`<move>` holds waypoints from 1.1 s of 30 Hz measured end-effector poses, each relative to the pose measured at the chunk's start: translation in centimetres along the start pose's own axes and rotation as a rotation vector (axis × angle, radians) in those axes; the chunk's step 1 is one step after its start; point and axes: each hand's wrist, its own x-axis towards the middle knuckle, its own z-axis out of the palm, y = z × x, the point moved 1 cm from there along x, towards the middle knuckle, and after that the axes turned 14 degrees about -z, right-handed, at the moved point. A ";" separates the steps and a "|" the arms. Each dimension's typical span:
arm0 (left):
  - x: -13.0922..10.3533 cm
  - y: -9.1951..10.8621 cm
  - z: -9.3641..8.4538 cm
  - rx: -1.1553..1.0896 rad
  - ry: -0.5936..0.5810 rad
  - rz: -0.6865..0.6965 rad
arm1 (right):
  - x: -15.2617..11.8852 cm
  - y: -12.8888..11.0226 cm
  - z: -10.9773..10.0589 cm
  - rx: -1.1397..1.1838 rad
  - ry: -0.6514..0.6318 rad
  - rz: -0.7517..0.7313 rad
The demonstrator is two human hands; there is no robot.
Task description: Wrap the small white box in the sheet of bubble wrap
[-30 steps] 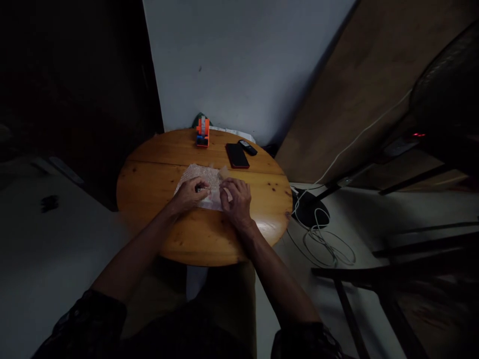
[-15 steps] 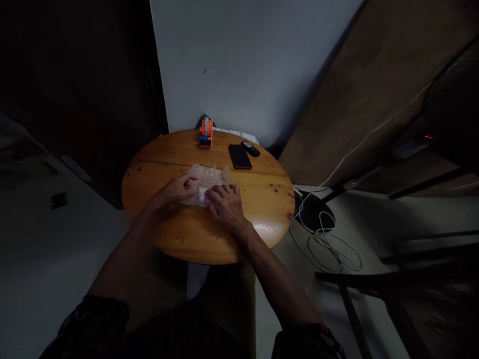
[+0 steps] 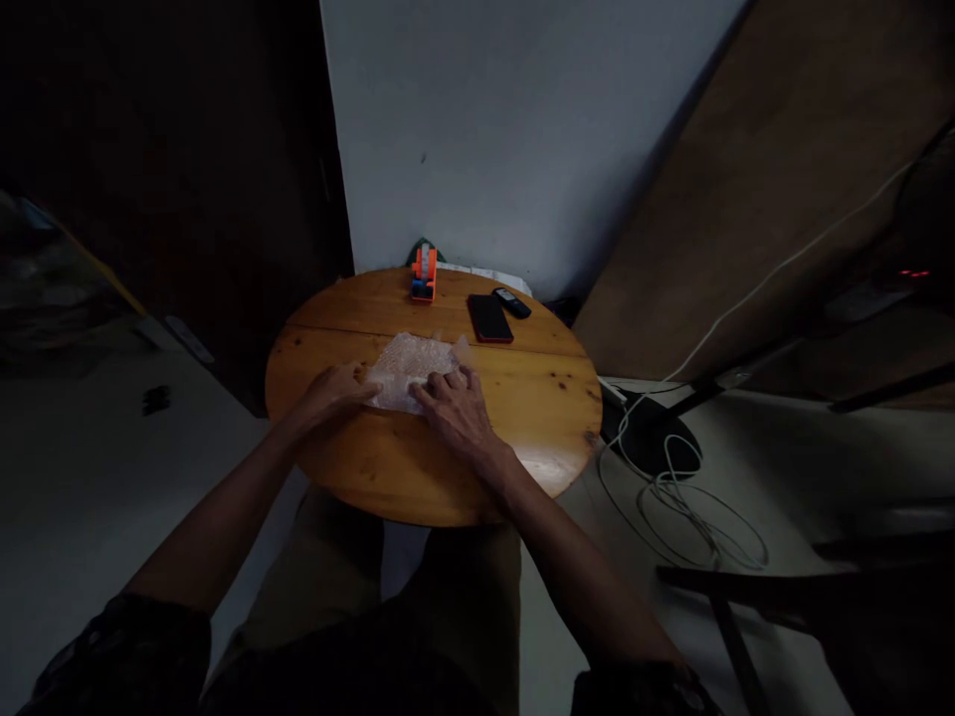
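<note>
A crumpled sheet of clear bubble wrap (image 3: 412, 356) lies on the round wooden table (image 3: 403, 467), with a folded-looking strip along its near side. At its left edge, my left hand (image 3: 337, 386) grips the wrap, thumb on top and fingers bent. My right hand (image 3: 457, 410) is closed over the near right part, its fingers curled and pressing on the plastic. Both palms hide parts of the wrap. Whether anything lies inside it I cannot tell.
At the table's back stands an orange tape dispenser (image 3: 425, 273). To its right lie a dark phone with red edges (image 3: 490, 318) and a small black keypad phone (image 3: 512, 302). A pale wall rises behind. Loose white cable (image 3: 686, 497) coils on the floor at right, near dark chair legs.
My left hand has moved left across the wrap to its left edge and closed there. The right hand stays at the near right side. The view has shifted slightly left.
</note>
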 end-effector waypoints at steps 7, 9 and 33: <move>-1.6 2.0 0.4 -0.325 -0.221 -0.067 | 0.8 0.0 -0.7 -0.038 -0.058 -0.041; -2.1 2.9 0.6 -0.428 -0.225 -0.088 | 1.1 0.0 -0.9 -0.034 -0.067 -0.046; -3.7 7.7 3.1 0.186 -0.082 0.421 | -6.8 3.1 -0.6 0.674 0.287 0.750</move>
